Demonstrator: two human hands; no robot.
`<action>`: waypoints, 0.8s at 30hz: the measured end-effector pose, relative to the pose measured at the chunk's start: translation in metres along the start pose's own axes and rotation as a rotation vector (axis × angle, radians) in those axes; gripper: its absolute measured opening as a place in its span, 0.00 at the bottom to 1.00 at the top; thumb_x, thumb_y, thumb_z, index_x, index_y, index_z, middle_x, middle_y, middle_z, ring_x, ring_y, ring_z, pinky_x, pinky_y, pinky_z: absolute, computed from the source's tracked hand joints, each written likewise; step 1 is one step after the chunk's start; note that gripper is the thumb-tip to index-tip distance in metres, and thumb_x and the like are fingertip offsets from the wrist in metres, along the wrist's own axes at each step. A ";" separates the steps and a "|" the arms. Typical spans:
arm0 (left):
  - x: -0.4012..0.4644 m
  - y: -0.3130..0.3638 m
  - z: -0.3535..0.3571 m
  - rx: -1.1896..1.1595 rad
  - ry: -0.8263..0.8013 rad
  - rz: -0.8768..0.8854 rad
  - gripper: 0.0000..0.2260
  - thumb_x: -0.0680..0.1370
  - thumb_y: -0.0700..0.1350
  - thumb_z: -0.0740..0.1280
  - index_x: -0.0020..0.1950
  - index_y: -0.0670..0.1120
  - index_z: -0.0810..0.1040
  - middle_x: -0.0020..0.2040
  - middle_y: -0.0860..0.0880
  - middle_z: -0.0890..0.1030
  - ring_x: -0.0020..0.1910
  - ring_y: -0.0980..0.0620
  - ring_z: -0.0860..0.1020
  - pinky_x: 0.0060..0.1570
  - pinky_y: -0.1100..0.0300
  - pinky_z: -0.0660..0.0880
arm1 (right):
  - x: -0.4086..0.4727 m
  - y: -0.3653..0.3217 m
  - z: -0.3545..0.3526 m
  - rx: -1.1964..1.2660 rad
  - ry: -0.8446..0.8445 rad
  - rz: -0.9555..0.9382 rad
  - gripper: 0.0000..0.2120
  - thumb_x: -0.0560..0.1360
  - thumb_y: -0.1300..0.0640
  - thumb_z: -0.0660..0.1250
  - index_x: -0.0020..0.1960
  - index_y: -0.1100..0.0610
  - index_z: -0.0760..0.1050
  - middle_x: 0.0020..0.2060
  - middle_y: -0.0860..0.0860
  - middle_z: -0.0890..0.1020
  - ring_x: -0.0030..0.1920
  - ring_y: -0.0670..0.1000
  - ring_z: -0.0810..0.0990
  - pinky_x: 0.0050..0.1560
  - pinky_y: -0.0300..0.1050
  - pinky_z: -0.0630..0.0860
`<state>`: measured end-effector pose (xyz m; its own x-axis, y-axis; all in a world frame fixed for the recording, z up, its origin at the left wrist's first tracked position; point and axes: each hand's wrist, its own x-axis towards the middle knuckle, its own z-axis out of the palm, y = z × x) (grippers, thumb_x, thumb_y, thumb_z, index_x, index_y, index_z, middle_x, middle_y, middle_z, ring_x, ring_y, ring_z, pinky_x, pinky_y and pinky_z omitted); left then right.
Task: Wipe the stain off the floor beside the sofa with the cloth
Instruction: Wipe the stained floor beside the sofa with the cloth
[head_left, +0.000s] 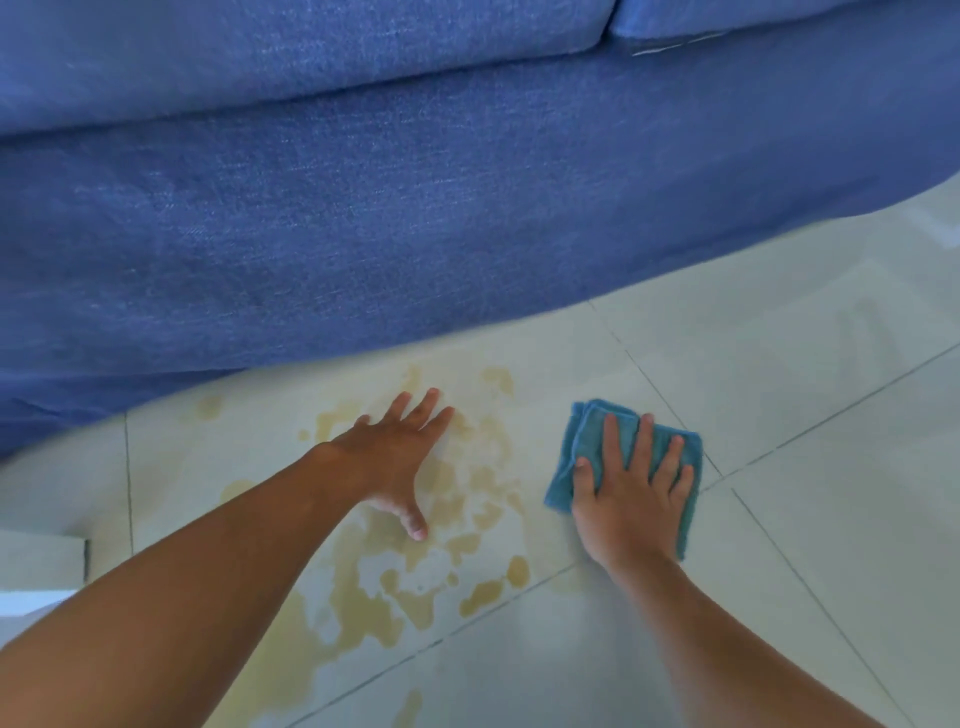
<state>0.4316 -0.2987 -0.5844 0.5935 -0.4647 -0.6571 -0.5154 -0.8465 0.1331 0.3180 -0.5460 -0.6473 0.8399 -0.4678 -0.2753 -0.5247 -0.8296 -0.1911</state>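
Observation:
A yellowish-brown stain (415, 577) spreads in patches over the pale floor tiles just in front of the blue sofa (363, 208). My left hand (400, 457) lies flat on the floor with its fingers spread, over the upper part of the stain, and holds nothing. A folded blue cloth (587, 447) lies on the tile to the right of the stain. My right hand (631, 499) presses flat on top of it with fingers apart, covering much of the cloth.
The sofa front runs across the whole upper view, close to both hands. Pale tiles (810, 395) with dark grout lines extend to the right and toward me. A white object's edge (41, 566) sits at the far left.

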 end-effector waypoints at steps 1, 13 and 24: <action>-0.001 0.001 0.002 0.013 -0.001 -0.004 0.66 0.61 0.60 0.81 0.79 0.53 0.32 0.78 0.52 0.27 0.78 0.46 0.32 0.76 0.37 0.48 | -0.010 -0.013 0.008 0.001 0.023 -0.048 0.35 0.77 0.36 0.40 0.82 0.45 0.45 0.83 0.53 0.44 0.81 0.63 0.41 0.78 0.62 0.40; -0.007 0.005 -0.001 0.069 -0.070 -0.047 0.65 0.63 0.59 0.81 0.79 0.52 0.31 0.77 0.52 0.27 0.78 0.46 0.33 0.75 0.40 0.57 | -0.064 -0.020 0.028 -0.077 0.077 -0.306 0.34 0.79 0.37 0.48 0.82 0.47 0.50 0.83 0.55 0.48 0.81 0.65 0.45 0.78 0.64 0.44; -0.012 0.002 0.014 0.039 -0.054 -0.050 0.67 0.63 0.59 0.81 0.78 0.51 0.28 0.76 0.51 0.24 0.77 0.44 0.30 0.75 0.34 0.49 | -0.106 0.008 0.030 -0.108 0.069 -0.468 0.35 0.78 0.36 0.53 0.82 0.47 0.55 0.82 0.55 0.53 0.81 0.65 0.50 0.77 0.65 0.50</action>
<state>0.4152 -0.2908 -0.5865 0.5852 -0.4066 -0.7016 -0.5105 -0.8569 0.0709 0.2205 -0.4938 -0.6479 0.9914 -0.0531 -0.1196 -0.0742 -0.9810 -0.1795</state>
